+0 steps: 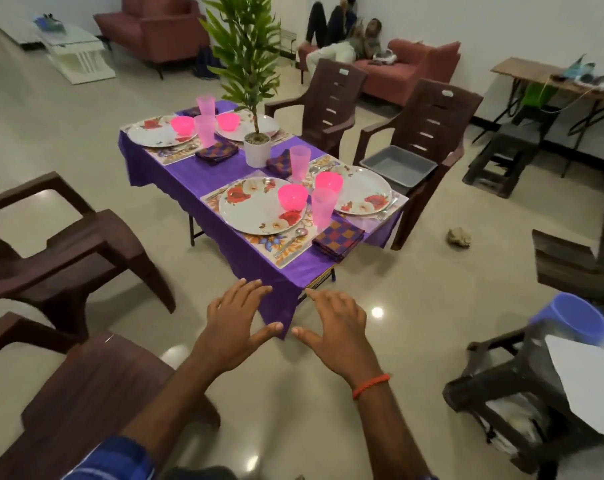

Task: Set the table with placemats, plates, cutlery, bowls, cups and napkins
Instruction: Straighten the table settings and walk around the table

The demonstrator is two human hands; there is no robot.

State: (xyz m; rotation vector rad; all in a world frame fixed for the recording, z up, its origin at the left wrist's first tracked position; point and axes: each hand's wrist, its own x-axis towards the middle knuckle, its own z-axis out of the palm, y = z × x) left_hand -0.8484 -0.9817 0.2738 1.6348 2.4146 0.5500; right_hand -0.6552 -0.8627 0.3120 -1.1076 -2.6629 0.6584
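Observation:
A table under a purple cloth (203, 174) carries several place settings. Each has a floral placemat, a flowered plate (255, 216), a pink bowl (292, 197), a pink cup (323, 206), a checked napkin (338, 239) and cutlery (290, 241). A potted plant (256, 147) stands at the middle. My left hand (233, 327) and my right hand (338, 332) hover side by side in front of the table's near corner. Both are spread flat, palms down, holding nothing.
Brown plastic chairs stand around the table, two at the left (68, 251), two at the far right (428, 140). A grey tray (397, 165) lies on one chair seat. A stool with a blue tub (570, 320) is at the right. A stone (459, 236) lies on the floor.

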